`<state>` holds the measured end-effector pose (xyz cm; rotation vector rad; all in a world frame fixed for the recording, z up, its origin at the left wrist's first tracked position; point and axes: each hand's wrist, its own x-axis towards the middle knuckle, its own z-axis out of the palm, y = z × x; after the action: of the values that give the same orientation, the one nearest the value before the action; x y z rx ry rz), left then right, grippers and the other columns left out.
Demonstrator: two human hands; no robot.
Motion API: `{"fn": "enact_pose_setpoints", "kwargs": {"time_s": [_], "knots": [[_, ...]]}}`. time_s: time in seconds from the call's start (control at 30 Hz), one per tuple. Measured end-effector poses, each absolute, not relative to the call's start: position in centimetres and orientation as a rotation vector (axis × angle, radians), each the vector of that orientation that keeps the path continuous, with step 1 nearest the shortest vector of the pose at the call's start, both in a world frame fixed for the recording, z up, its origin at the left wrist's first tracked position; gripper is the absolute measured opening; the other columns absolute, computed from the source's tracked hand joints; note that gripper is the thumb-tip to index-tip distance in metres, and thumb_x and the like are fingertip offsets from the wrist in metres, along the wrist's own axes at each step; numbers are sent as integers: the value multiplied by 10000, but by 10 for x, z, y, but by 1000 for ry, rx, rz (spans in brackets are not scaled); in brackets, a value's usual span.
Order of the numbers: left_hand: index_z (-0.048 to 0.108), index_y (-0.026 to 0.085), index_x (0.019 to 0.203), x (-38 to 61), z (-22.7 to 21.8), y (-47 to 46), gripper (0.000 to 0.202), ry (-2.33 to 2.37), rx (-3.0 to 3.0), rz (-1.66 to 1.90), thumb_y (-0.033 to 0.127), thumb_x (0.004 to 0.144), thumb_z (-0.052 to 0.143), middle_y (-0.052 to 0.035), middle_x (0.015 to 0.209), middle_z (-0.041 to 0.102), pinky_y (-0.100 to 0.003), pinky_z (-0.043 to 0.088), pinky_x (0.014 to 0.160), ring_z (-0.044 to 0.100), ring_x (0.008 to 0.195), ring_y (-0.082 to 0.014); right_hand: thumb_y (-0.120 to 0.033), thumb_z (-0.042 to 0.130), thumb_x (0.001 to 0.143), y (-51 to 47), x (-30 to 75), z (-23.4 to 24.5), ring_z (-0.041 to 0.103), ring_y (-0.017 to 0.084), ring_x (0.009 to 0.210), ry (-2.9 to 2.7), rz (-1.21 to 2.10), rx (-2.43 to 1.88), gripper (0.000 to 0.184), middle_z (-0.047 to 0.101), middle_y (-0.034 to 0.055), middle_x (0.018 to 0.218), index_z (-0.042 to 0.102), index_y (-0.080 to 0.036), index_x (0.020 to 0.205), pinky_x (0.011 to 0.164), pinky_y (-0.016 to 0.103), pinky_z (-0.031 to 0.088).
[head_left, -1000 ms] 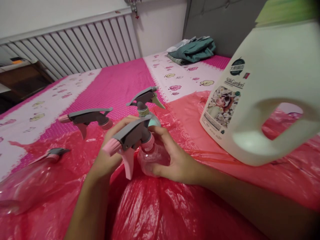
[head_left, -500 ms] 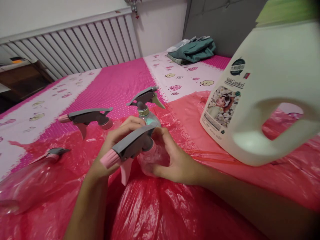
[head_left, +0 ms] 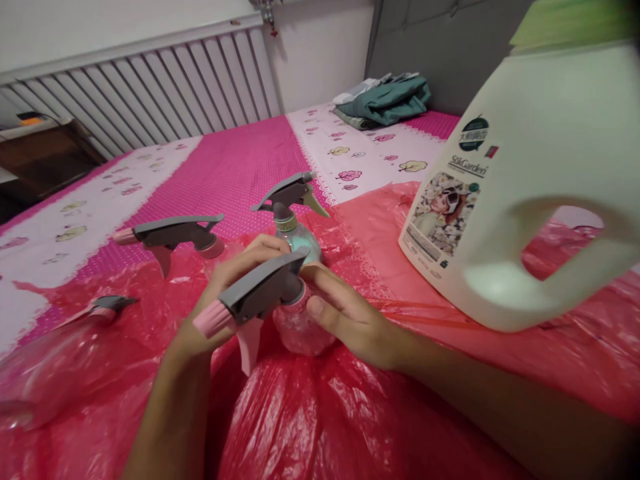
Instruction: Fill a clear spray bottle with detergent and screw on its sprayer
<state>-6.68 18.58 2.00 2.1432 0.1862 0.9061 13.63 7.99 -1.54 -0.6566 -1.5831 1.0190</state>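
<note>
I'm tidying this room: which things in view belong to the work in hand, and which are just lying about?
Likely part of it:
pink-collared spray bottle between the left hand and right hand
green-collared spray bottle
pink-and-gray trigger sprayer
clear spray bottle at left
SilkGarden jug
red plastic sheeting

Apparently just lying about:
folded teal cloth
orange object, too small to identify

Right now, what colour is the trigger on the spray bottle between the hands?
Pink; the trigger shows best in the head view.
</note>
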Motion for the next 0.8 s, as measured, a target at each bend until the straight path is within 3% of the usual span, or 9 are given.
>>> {"fn": "enact_pose_setpoints", "kwargs": {"time_s": [0.13,0.23,0.33,0.43,0.53,0.8], "knots": [[704,260,1265,-65,23,183,528,176,2171,832,471,787,780,-69,1170,670,-336,588,823,678,988,-255,-491,514,1075,81,135,-16,554,207,1393,-1558,1041,-635,396,615,70,1440,591,-265,1392,1249,405,393],[678,248,1304,-60,26,181,569,129,2279,875,385,766,806,-77,1159,689,-355,592,862,696,993,-261,-442,528,1079,82,134,-17,568,196,1377,-1553,1030,-639,368,629,74,1408,580,-246,1385,1235,388,408],[694,265,1246,-54,30,178,507,138,2309,923,397,769,803,-68,1105,698,-375,587,846,685,965,-263,-387,556,1072,82,135,-18,564,180,1383,-1551,1029,-627,354,625,73,1409,566,-240,1394,1239,368,402],[711,262,1191,-48,37,174,422,149,2294,869,372,790,779,-59,1013,680,-336,559,704,634,826,-226,-357,577,1063,82,135,-19,503,176,1465,-1547,1027,-586,364,593,66,1486,550,-251,1410,1285,367,348],[680,250,1270,-45,45,169,455,139,2238,776,311,822,741,-55,967,642,-286,495,562,558,713,-185,-356,599,1052,82,134,-20,478,178,1496,-1558,1031,-582,457,580,53,1524,487,-276,1487,1307,378,328],[661,233,1228,-54,49,158,340,341,2220,710,332,906,711,-68,1079,582,-295,556,768,576,921,-206,-439,578,1054,81,133,-20,498,219,1477,-1572,1015,-608,526,563,77,1559,463,-249,1531,1308,434,327]]}}
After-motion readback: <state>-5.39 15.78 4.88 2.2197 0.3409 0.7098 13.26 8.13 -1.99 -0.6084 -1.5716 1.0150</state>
